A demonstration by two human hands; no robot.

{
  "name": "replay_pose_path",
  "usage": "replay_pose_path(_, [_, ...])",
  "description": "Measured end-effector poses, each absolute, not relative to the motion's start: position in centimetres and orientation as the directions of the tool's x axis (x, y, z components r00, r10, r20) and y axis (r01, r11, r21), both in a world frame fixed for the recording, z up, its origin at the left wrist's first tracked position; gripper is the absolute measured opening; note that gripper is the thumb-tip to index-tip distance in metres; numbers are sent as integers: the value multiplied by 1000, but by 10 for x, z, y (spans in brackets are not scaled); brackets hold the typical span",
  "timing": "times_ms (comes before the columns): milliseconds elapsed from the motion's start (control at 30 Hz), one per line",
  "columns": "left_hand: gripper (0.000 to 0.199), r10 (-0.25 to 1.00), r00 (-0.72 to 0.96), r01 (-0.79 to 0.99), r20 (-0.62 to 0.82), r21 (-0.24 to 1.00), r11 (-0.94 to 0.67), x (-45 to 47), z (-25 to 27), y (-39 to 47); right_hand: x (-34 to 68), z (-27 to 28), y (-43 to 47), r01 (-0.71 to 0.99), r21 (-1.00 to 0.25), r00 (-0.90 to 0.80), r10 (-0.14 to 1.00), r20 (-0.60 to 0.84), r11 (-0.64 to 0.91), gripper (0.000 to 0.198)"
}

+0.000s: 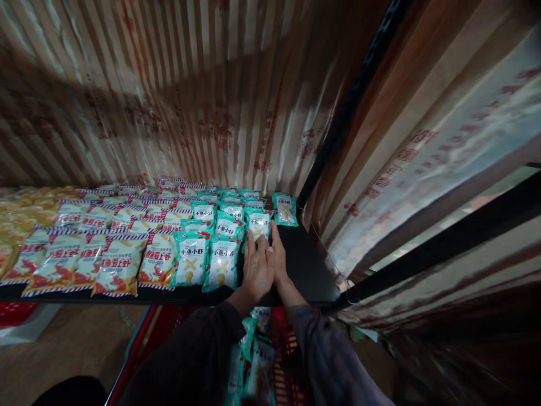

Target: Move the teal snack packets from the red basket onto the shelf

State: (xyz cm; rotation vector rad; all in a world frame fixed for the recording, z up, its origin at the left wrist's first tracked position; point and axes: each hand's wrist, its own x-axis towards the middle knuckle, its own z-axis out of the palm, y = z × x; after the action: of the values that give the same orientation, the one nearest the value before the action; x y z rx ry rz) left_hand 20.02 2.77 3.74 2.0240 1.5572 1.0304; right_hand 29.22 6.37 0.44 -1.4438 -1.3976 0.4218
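A teal-and-white snack bag (258, 221) leans in the rightmost full row on the black shelf. My left hand (256, 272) rests against its lower front, fingers stretched out. Flat along the bag's right edge lies my right hand (279, 255), its fingers straight and my two hands side by side. Beside them on the left stand matching teal bags, the nearest being a front bag (221, 264). One more teal bag (284, 209) stands at the back right corner. The lower part of the bag between my hands is hidden.
Red-and-white snack bags (120, 262) fill the shelf to the left, with yellow packets (25, 211) farther on. A red basket (158, 332) with more teal bags (260, 366) is below. Striped sheeting hangs behind; a dark post (350, 107) rises at right, near the black shelf (306, 265).
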Motion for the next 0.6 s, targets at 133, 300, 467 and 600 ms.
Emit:
replay_pose_path(133, [47,945,108,705,308,647,-291,202,31,32,297,-3,71,575,-773,170,884,435,270,59])
replay_pose_path(300, [48,909,186,690,373,609,-391,200,23,36,300,-12,75,641,-736,223,864,451,218,57])
replay_pose_path(467, [53,942,125,675,312,669,-311,200,20,41,300,-17,82,654,-725,191,881,433,215,59])
replay_pose_path(600, [52,934,141,678,328,656,-332,200,17,43,297,-18,86,644,-737,174,899,402,205,60])
